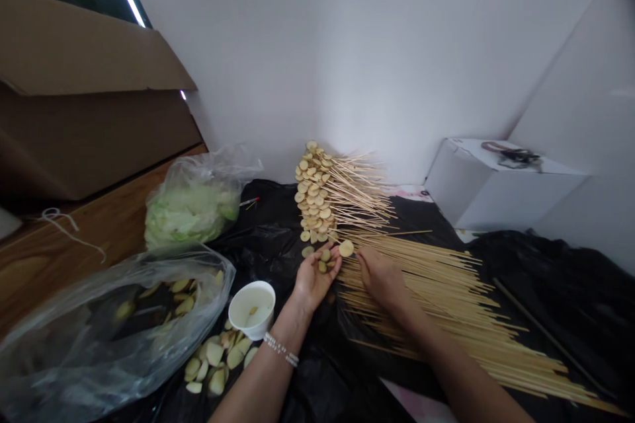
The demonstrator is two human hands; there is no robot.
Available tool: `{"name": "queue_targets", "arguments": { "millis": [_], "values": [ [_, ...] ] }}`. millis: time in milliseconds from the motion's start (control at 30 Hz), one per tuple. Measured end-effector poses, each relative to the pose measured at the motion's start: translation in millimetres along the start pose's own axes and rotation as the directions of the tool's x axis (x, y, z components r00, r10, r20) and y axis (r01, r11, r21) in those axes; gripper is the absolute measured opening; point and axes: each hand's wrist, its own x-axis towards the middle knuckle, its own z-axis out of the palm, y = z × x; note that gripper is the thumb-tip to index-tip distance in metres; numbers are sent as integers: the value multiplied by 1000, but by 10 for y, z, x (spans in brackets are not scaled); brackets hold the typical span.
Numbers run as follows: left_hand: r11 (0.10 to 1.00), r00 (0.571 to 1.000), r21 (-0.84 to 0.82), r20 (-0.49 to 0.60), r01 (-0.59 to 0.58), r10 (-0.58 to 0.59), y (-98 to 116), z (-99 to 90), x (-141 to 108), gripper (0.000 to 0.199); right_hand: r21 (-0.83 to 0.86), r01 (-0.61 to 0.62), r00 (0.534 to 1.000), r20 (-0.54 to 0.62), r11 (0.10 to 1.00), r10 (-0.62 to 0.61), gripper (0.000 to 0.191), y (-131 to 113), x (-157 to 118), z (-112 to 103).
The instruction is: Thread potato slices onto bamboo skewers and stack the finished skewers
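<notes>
The left hand (313, 285) lay cupped and half open, holding small round pale-yellow slices (323, 263) against its fingers; the right hand (381, 279) curled over a spread of long thin bamboo skewers (436, 304) — whether it gripped one could not be told. Just beyond fanned skewers threaded with slices (312, 195), resting on black plastic sheeting (268, 238). The white-beaded bracelet (280, 349) carried lettering too small to read.

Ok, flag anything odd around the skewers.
One pale round food slice lies loose on the shiny black plastic sheet, just beyond the left hand, unskewered, apart from the neat rows of slices on thin bamboo skewers.
</notes>
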Motion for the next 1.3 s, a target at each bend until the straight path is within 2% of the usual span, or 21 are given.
{"name": "queue_targets", "arguments": {
  "millis": [300, 500, 700, 1133, 1300],
  "values": [
    [997, 993, 10, -89, -78, 78, -8, -5, 39, 12, -4, 47, 998, -38, 999, -47, 27, -37, -10, -7],
    [996, 994, -13, -58, -90, 89, 9, -35, 46, 13, 20, 89, 994, -57, 996, -88, 26, -43, -4, -29],
    [993, 989, 6, -93, -115, 115, 33, -47, 66, 5, 63, 99, 994, -53, 993, -96, 27, -45, -4, -47],
    [982, 981, -144, -165, -122, 98, 84, -37, 86, 17, 70, 99, 995, 28, 993, -101, 23, -58, -6, -101],
    [982, 984, -146, -148, -118, 96, 109, -39, 79, 16, 35, 90, 994, 57, 995, -92, 21, -57, -12, -128]
  ]
}}
